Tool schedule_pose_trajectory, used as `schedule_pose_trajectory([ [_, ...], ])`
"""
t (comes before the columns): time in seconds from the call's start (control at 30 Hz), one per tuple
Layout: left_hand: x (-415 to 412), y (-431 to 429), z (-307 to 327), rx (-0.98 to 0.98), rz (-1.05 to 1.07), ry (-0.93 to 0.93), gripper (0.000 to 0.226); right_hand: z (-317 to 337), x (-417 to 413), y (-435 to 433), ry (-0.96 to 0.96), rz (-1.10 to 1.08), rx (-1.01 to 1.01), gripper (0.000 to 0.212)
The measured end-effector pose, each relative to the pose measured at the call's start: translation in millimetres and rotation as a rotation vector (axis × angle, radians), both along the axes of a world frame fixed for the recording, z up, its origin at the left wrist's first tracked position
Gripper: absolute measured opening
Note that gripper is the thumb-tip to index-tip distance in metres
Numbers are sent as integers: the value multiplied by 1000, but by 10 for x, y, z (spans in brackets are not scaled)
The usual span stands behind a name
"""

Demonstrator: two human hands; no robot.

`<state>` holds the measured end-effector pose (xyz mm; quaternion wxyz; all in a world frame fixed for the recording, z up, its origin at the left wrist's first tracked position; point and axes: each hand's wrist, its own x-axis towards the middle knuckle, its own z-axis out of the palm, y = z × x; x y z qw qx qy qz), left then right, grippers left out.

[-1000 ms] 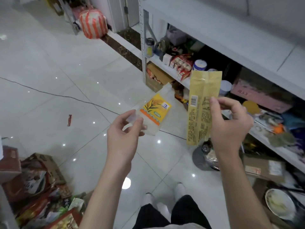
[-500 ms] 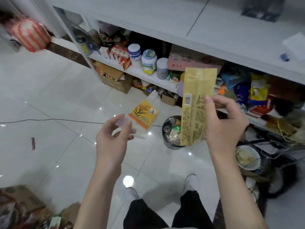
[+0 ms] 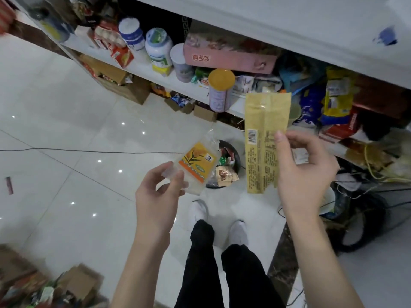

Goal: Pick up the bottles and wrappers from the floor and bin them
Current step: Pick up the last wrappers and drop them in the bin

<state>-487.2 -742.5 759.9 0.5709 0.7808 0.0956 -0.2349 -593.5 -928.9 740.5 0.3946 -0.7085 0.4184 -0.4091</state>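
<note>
Shelf (image 3: 278,21) behind barcoded wrapper (image 3: 262,121)

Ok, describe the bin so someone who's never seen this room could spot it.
Find the white shelving unit along the wall. On the glossy floor tiles at its foot stands the bin. Unlike the brown cardboard boxes beside it, it is round, dark-rimmed and stuffed with crumpled wrappers.

clear wrapper (image 3: 195,163): orange-yellow label, tilted, lower corner pinched in left hand (image 3: 160,192), over the bin | gold wrapper (image 3: 264,138): long, flat, upright, barcode showing, held in right hand (image 3: 304,172) | bin (image 3: 225,144): dark, round, on floor, wrappers inside | small red wrapper (image 3: 9,185): flat on floor, far left
</note>
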Motion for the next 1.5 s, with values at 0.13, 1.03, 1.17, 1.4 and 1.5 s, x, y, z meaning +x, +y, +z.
schedule_pose_trajectory([
  [0.13, 203, -270, -615, 34, -36, 37, 21, -563, 255, -46, 74, -6, 33, 15],
  [1.03, 1231, -615, -4368, 366, -328, -108, 17, -4775, 1285, 40, 497, -58, 269, 18],
  [1.17, 1211, -668, -4411, 332, -316, -99, 19, -4855, 1196, 45, 608, -69, 238, 26],
  [1.4, 1103, -724, -4176, 288, -301, -127, 16, -4619, 1163, 56, 556, -32, 245, 24],
  [1.5, 1041, -735, -3946, 278, -285, -137, 16, -4345, 1133, 46, 501, -31, 214, 23],
])
